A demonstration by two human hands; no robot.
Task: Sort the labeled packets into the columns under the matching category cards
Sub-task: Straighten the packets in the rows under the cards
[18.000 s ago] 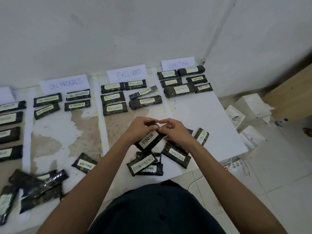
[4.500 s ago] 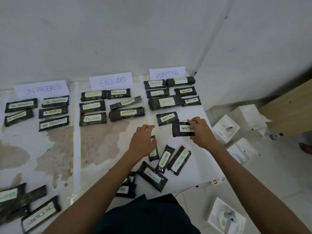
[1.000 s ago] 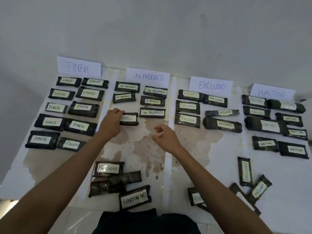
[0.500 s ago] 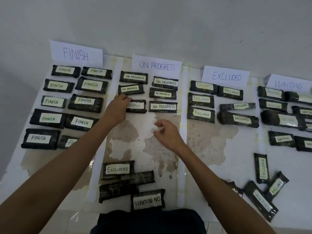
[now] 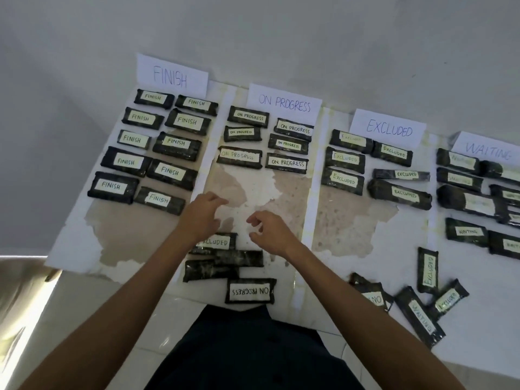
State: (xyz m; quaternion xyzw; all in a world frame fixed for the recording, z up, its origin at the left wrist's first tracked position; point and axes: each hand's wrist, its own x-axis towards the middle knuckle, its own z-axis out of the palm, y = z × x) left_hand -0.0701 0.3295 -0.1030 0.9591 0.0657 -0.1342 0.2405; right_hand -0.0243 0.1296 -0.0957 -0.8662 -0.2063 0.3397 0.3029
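Note:
Four category cards stand against the wall: FINISH (image 5: 171, 76), ON PROGRESS (image 5: 284, 102), EXCLUDED (image 5: 388, 128), WAITING (image 5: 488, 149). Dark packets with pale labels lie in rows under each. An ON PROGRESS packet (image 5: 239, 157) lies free at the third row's left. My left hand (image 5: 201, 216) hovers empty, fingers apart, over an EXCLUDED packet (image 5: 218, 242). My right hand (image 5: 271, 232) is beside it, fingers loosely curled, holding nothing. Below them lie two unlabelled-side packets (image 5: 225, 264) and an upside-down ON PROGRESS packet (image 5: 250, 291).
A loose heap at the lower right holds an upright EXCLUDED packet (image 5: 428, 270), another EXCLUDED packet (image 5: 448, 298), a WAITING packet (image 5: 422, 319) and a partly hidden one (image 5: 371, 294). The white sheet (image 5: 70, 243) is peeled to brown patches. Tiled floor lies at left.
My left hand has let go of the ON PROGRESS packet in the third row and drawn back toward me, over the EXCLUDED packet. My right hand moved slightly nearer too.

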